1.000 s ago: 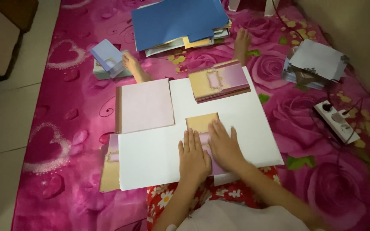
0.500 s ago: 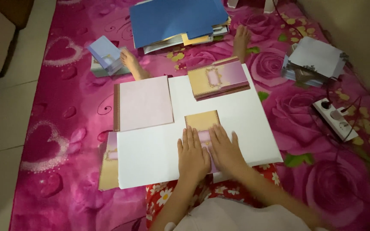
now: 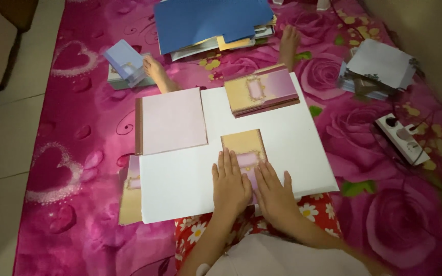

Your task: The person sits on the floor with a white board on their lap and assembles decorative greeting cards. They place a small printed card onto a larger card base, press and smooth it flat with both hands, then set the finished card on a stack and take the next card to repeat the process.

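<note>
1. The left hand (image 3: 229, 184) lies flat, palm down, fingers straight and close together, pressing on the lower left part of a gold-and-pink card (image 3: 243, 153) — it grips nothing.
2. The right hand (image 3: 274, 190) lies flat just beside it, fingers spread a little, pressing the card's lower right part; it too is open and holds nothing.
3. The card sits near the front middle of a large white board (image 3: 180, 179) that rests across the person's lap, its upper half showing beyond the fingertips.
4. On the board's far right corner lies a stack of matching gold-and-pink cards (image 3: 261, 91).
5. A pale pink sheet with a brown left edge (image 3: 170, 120) overlaps the board's far left corner.
6. Another gold card (image 3: 130, 197) pokes out from under the board's left edge.
7. All of it rests on a pink rose-patterned mat (image 3: 78, 153) — a blue folder pile (image 3: 211, 20) lies at the far end, a white power strip (image 3: 402, 138) at the right.
</note>
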